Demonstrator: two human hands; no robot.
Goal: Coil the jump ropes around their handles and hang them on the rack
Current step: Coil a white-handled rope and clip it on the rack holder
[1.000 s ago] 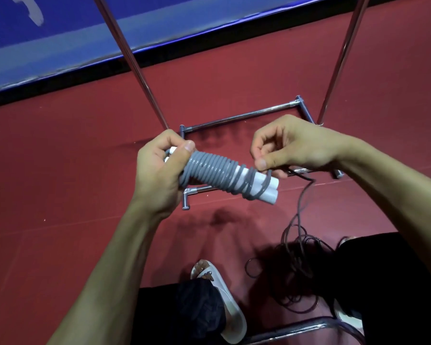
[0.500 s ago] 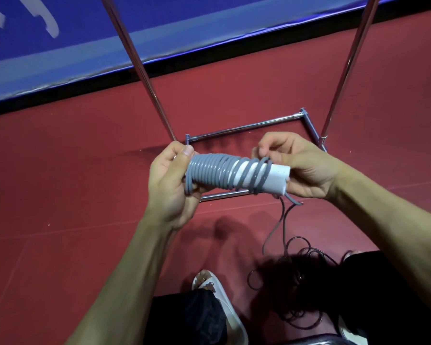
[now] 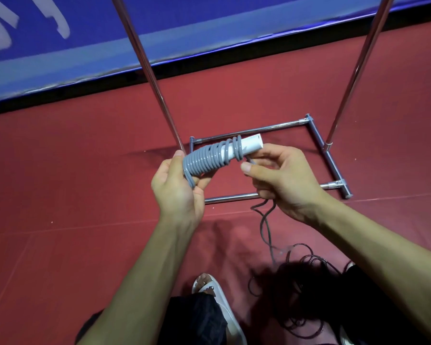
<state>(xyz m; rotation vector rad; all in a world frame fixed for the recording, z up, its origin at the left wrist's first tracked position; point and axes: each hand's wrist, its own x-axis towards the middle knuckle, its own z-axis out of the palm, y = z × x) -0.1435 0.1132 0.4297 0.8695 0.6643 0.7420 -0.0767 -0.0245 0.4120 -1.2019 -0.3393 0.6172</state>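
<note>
My left hand (image 3: pixel 178 188) grips the lower end of the white jump rope handles (image 3: pixel 251 144), which point up and to the right. Grey rope (image 3: pixel 207 159) is wound in tight turns around most of their length, with the white tip bare. My right hand (image 3: pixel 281 180) pinches the loose grey rope just below that tip. From this hand the free rope (image 3: pixel 265 225) trails down to a tangled pile (image 3: pixel 306 282) on the red floor. The chrome rack's base frame (image 3: pixel 331 160) lies on the floor behind my hands, and its two uprights (image 3: pixel 147 68) rise out of view.
A blue padded wall panel (image 3: pixel 209 28) runs along the back above a black strip. My legs in dark shorts and a white sandal (image 3: pixel 219 297) are at the bottom edge. The rack's right upright (image 3: pixel 356 66) slants up to the top right.
The handles have tilted from level to pointing up and right. My right hand has come off the white end, moved below it and now pinches the rope. The camera has tipped slightly upward.
</note>
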